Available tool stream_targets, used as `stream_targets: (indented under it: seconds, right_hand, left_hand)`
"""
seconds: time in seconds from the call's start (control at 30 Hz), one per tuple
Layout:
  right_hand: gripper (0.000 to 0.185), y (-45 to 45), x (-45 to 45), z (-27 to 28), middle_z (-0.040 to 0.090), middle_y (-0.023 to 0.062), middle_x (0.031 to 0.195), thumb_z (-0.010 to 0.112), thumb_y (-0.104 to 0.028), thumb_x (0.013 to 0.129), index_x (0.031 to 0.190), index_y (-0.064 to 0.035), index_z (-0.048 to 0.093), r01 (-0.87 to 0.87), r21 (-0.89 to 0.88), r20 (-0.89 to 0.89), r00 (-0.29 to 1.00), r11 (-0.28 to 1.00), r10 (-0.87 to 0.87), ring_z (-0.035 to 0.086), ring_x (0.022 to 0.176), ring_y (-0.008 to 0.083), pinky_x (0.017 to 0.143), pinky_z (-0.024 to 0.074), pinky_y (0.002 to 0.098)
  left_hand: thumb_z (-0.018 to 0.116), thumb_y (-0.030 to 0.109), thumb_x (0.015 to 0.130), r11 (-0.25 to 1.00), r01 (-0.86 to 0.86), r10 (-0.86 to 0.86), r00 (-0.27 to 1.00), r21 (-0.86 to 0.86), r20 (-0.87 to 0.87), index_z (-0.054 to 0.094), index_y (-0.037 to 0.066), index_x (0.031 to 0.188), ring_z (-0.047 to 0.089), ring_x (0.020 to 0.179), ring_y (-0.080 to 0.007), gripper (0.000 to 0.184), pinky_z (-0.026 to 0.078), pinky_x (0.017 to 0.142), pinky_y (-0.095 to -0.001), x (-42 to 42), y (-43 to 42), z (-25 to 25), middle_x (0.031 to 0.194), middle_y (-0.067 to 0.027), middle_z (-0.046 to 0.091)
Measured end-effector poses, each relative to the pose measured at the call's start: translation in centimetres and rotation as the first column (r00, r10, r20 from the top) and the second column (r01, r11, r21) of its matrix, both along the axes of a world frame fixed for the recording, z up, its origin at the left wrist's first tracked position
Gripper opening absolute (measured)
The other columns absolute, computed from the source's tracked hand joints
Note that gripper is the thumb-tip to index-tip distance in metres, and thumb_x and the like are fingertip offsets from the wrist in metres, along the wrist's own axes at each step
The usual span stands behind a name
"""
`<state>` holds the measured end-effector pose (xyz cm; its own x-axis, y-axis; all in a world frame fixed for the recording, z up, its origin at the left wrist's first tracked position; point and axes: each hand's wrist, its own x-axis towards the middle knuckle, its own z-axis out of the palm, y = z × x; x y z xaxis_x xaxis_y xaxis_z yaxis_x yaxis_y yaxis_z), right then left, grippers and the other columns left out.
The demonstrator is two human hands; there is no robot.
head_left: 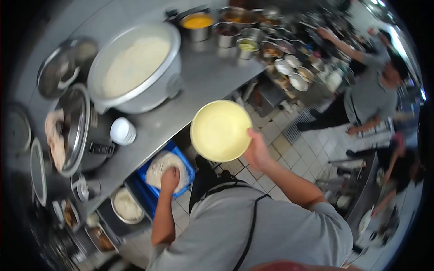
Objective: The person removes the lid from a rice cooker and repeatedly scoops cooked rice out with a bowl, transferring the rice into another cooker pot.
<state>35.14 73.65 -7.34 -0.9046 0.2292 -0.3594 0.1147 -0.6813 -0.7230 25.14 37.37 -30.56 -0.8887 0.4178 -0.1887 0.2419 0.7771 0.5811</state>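
A yellow bowl [220,131] is held by its right rim in my right hand [258,151], thumb over the edge. Its inside faces up and looks empty. My left hand [170,179] is closed on the top of a clear plastic bag [159,168] with pale contents. That bag sits in a blue crate [191,170] below the front edge of the steel counter [190,97]. On the counter, a big grey tub [174,63] holds a white, grainy mass that looks like rice. Stacked white cups [123,131] stand between the tub and a lidded cooker [77,131].
Pots of food, one with orange contents [197,21], line the counter's back. A bowl of white food [127,205] lies lower left. One person [373,95] stands at a cluttered station at right; another [400,165] is at the far right. A floor drain [298,125] lies between tiles.
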Motion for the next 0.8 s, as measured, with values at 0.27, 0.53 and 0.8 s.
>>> stream_targets:
  seconds: [0.27, 0.53, 0.8]
  right_hand:
    - [0.066, 2.5, -13.0, 0.9, 0.054, 0.0104, 0.156, 0.046, -0.050, 0.107, 0.157, -0.0057, 0.044, 0.031, 0.238, -0.057, 0.998, 0.971, -0.018, 0.048, 0.146, 0.0256, 0.123, 0.0335, 0.0449]
    - [0.067, 3.8, -28.6, 8.1, 0.052, 0.0078, 0.157, 0.049, -0.053, 0.106, 0.157, -0.0107, 0.046, 0.262, 0.301, -0.404, 0.906, 0.917, -0.126, 0.048, 0.146, 0.0269, 0.122, 0.0345, 0.0487]
    - [0.064, 7.9, -45.3, 6.3, 0.063, 0.0095, 0.140, 0.068, -0.045, 0.097, 0.145, -0.0053, 0.054, 0.022, 0.426, -0.466, 0.862, 0.904, 0.199, 0.060, 0.130, 0.0284, 0.112, 0.0454, 0.0465]
  left_hand:
    - [0.072, 0.007, 0.094, 0.889, 0.048, 0.344, 0.587, 0.456, -0.733, 0.069, 0.002, 0.087, 0.063, 0.069, -0.0296, 0.010, 0.050, 0.066, -0.0406, -19.8, 8.0, 21.1, 0.078, -0.0135, 0.066]
    - [0.072, 0.021, 0.098, 0.911, -0.092, 0.358, 0.661, 0.402, -0.659, 0.063, 0.002, 0.072, 0.058, 0.055, -0.0249, 0.034, 0.046, 0.055, -0.0369, -33.7, 10.3, 25.5, 0.062, -0.0109, 0.060]
    - [0.073, 0.022, 0.096, 0.888, -0.340, 0.457, 0.720, 0.309, -0.522, 0.059, 0.005, 0.064, 0.056, 0.050, -0.0259, 0.040, 0.043, 0.049, -0.0386, -34.4, 11.2, 26.1, 0.055, -0.0089, 0.056]
